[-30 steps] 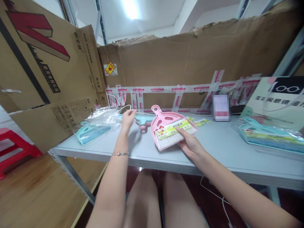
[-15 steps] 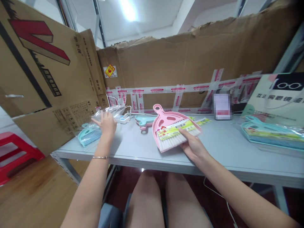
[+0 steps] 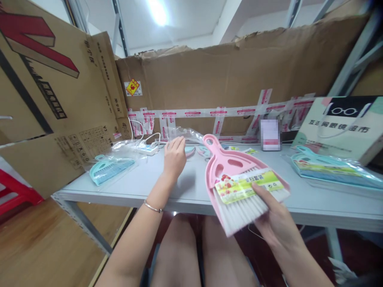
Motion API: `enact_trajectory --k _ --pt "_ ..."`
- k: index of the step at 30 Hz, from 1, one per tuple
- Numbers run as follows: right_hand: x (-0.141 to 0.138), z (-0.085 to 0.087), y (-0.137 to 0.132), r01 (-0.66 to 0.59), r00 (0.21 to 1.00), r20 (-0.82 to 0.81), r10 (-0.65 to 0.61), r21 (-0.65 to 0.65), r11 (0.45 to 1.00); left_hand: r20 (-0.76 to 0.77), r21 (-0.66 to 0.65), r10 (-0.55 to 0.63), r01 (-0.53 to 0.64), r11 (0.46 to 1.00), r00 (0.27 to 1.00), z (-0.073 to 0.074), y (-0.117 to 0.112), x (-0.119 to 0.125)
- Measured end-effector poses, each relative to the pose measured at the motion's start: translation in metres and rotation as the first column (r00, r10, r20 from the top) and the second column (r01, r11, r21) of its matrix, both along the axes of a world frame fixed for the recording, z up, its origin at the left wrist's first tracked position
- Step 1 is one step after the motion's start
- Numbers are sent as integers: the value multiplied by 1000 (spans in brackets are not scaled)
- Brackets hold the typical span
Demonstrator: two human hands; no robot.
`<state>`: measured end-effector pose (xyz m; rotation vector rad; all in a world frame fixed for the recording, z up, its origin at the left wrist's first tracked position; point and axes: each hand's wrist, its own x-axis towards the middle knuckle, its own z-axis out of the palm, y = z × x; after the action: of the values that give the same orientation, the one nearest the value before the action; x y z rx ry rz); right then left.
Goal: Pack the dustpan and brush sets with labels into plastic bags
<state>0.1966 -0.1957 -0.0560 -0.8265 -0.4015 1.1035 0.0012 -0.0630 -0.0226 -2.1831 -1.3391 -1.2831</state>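
My right hand (image 3: 275,223) is closed on the bristle end of a pink dustpan-and-brush set (image 3: 230,167) with a green-yellow label. It holds the set tilted up over the front edge of the grey table (image 3: 149,187). My left hand (image 3: 175,155) hovers over the middle of the table, with a bracelet on its wrist. Its fingertips pinch a thin clear plastic bag (image 3: 185,133) that hangs just beyond them.
A blue dustpan set in a bag (image 3: 109,169) lies at the left beside loose clear bags (image 3: 128,147) and a white power strip (image 3: 151,149). More bagged blue sets (image 3: 326,167) and a printed paper bag (image 3: 341,123) sit at the right. Cardboard walls (image 3: 209,79) enclose the table; a red stool (image 3: 14,191) stands left.
My left hand went to the bag pile at the left and came back to the middle with a clear bag. My right hand lifted the pink set off the table toward me.
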Motion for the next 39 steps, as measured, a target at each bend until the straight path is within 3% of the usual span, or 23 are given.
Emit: enact_trajectory --k 3,8,18,24,30,34,39 --pt "-7 -10 -6 -53 998 30 54 -39 998 -3 -57 -144 143 988 990 -5 2 3" --pt "-16 -17 3 -96 994 40 97 -43 995 2 -50 -279 279 959 960 -15 -7 0" --pt "-31 -9 15 -84 996 -28 84 15 996 3 -166 -487 480 861 874 -6 -27 -2" --pt "-45 -3 23 31 992 -124 -23 61 998 -2 -198 -524 513 835 852 -6 -25 -6" --pt "-55 1 22 8 991 -133 2 74 997 -1 -214 -606 592 777 795 -6 -26 -3" --pt "-64 3 21 75 975 -216 -57 80 994 -6 -208 -636 621 756 772 -7 -29 -2" --pt "-67 3 25 86 954 -297 -50 108 990 218 -111 -617 648 754 756 -3 -36 -8"
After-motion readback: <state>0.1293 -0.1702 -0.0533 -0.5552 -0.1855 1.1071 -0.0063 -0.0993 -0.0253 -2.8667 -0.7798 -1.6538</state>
